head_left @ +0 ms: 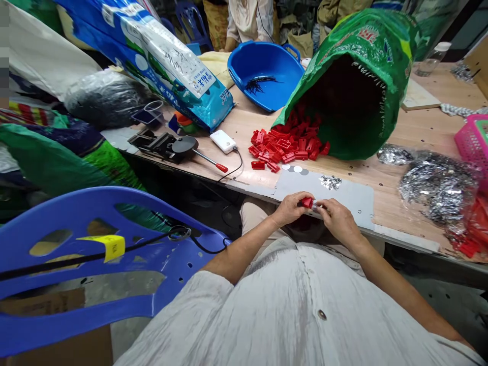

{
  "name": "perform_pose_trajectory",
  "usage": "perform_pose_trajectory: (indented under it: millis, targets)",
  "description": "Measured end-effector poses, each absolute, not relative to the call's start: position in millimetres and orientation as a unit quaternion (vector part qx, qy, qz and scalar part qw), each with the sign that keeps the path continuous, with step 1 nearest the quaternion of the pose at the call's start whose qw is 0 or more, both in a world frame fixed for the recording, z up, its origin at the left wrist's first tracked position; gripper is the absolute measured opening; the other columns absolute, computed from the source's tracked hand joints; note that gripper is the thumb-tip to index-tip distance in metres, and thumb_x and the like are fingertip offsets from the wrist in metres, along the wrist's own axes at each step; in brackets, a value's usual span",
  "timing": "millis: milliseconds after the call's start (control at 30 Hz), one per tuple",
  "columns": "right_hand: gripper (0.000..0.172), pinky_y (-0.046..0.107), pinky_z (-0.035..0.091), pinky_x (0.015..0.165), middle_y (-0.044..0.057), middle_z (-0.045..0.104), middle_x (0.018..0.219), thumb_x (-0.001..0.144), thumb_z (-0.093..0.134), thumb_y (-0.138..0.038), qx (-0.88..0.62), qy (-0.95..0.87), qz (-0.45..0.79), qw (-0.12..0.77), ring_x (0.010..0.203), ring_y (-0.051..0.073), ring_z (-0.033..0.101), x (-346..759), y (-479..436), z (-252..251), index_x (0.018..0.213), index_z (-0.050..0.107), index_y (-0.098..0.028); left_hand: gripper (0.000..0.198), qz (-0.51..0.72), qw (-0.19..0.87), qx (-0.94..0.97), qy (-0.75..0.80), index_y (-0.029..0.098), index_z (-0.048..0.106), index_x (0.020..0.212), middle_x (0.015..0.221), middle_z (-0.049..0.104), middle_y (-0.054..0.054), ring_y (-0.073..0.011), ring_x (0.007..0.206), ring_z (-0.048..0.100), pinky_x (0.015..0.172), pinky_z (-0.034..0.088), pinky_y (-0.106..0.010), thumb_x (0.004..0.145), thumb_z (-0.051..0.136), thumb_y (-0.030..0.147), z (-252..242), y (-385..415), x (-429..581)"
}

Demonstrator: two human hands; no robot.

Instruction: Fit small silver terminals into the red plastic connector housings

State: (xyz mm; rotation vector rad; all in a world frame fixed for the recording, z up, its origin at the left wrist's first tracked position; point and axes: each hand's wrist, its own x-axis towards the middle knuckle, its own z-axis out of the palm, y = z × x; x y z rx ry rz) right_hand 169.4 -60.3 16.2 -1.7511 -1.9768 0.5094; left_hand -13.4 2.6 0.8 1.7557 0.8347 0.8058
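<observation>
Red plastic piece (307, 203) is partly covered by fingers, clamped in left grip (290, 209) at near edge of table (427, 129); small silvery part (315, 205) is pinched in right grip (340, 219) at its right end, shape can't be made out. Inside of green sack (396, 66) is lost in shadow; pink basket (470, 147) is cut off at right, other person (251, 20) at top. Red pieces (287, 142) are heaped at sack's mouth, table behind is blocked by sack; blue basin (274, 66) is seen beyond. Metal bits (330, 182) are scattered on grey sheet (360, 198), black lever tool (185, 145) and white device (223, 141) are placed left. Table is wood-patterned, dark-specked; blue chair (114, 201) is seen at left
</observation>
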Motion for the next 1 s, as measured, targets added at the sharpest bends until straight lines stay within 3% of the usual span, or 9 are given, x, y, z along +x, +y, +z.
perform_pose_trajectory:
  millis: [167, 300, 400, 600, 700, 800, 933, 1000]
  targets:
    - [0.025, 0.031, 0.046, 0.078, 0.005, 0.068, 0.098, 0.097, 0.042, -0.033, -0.581, -0.693, 0.29, 0.312, 0.085, 0.018, 0.063, 178.1, -68.0, 30.3, 0.113, 0.057, -0.022, 0.033, 0.431, 0.637, 0.536, 0.348, 0.019, 0.061, 0.1, 0.094, 0.066, -0.001, -0.013, 0.088, 0.062, 0.087, 0.045, -0.026, 0.071, 0.076, 0.025, 8.9, -16.3, -9.7]
    - [0.042, 0.03, 0.046, 0.074, -0.003, 0.064, 0.072, 0.1, 0.036, -0.038, -0.54, -0.703, 0.362, 0.288, 0.069, 0.016, 0.06, 177.0, -75.6, 42.7, 0.139, 0.041, -0.026, 0.027, 0.448, 0.776, 0.324, 0.305, 0.016, 0.056, 0.08, 0.083, 0.068, -0.001, -0.0125, 0.08, 0.066, 0.083, 0.047, -0.027, 0.074, 0.076, 0.032, 20.7, -30.0, -4.1]
    - [0.046, 0.029, 0.045, 0.069, -0.004, 0.06, 0.065, 0.1, 0.036, -0.044, -0.532, -0.72, 0.353, 0.271, 0.062, 0.015, 0.058, 174.7, -78.3, 46.5, 0.142, 0.042, -0.027, 0.027, 0.432, 0.835, 0.212, 0.267, 0.015, 0.053, 0.073, 0.077, 0.068, -0.001, -0.0128, 0.076, 0.068, 0.082, 0.049, -0.027, 0.075, 0.076, 0.028, 27.1, -37.7, -0.3]
    - [0.045, 0.027, 0.044, 0.062, -0.002, 0.063, 0.065, 0.099, 0.037, -0.047, -0.534, -0.731, 0.323, 0.278, 0.06, 0.016, 0.06, 176.1, -78.5, 45.8, 0.135, 0.052, -0.024, 0.01, 0.404, 0.867, 0.105, 0.271, 0.013, 0.062, 0.086, 0.087, 0.069, -0.005, -0.0144, 0.081, 0.069, 0.091, 0.052, -0.031, 0.088, 0.062, 0.023, 36.6, -47.7, 6.0]
    - [0.043, 0.029, 0.048, 0.067, 0.003, 0.073, 0.088, 0.098, 0.038, -0.045, -0.544, -0.741, 0.284, 0.271, 0.069, 0.018, 0.066, 176.1, -78.1, 46.8, 0.133, 0.054, -0.026, 0.016, 0.4, 0.864, 0.098, 0.289, 0.013, 0.063, 0.088, 0.09, 0.069, -0.006, -0.0148, 0.086, 0.068, 0.099, 0.05, -0.034, 0.092, 0.055, 0.025, 39.6, -50.1, 7.7]
    - [0.039, 0.03, 0.05, 0.076, 0.004, 0.072, 0.112, 0.098, 0.038, -0.044, -0.564, -0.732, 0.257, 0.283, 0.085, 0.021, 0.069, 174.2, -76.6, 47.1, 0.124, 0.061, -0.028, 0.018, 0.407, 0.855, 0.112, 0.301, 0.014, 0.063, 0.087, 0.092, 0.069, -0.007, -0.0179, 0.095, 0.068, 0.107, 0.046, -0.04, 0.093, 0.052, 0.026, 38.5, -51.8, 10.1]
    - [0.042, 0.029, 0.05, 0.077, 0.005, 0.073, 0.098, 0.097, 0.035, -0.049, -0.56, -0.689, 0.318, 0.332, 0.085, 0.02, 0.067, 173.1, -74.2, 43.2, 0.108, 0.068, -0.024, 0.013, 0.418, 0.851, 0.143, 0.283, 0.015, 0.061, 0.089, 0.096, 0.07, -0.007, -0.0211, 0.102, 0.067, 0.11, 0.043, -0.044, 0.088, 0.06, 0.028, 32.8, -53.6, 12.6]
    - [0.045, 0.03, 0.05, 0.075, 0.005, 0.071, 0.089, 0.097, 0.036, -0.052, -0.555, -0.67, 0.355, 0.342, 0.082, 0.02, 0.065, 174.4, -75.2, 39.2, 0.11, 0.067, -0.023, 0.014, 0.416, 0.853, 0.148, 0.28, 0.015, 0.06, 0.089, 0.096, 0.07, -0.007, -0.021, 0.1, 0.068, 0.109, 0.043, -0.044, 0.085, 0.064, 0.028, 28.2, -54.6, 10.2]
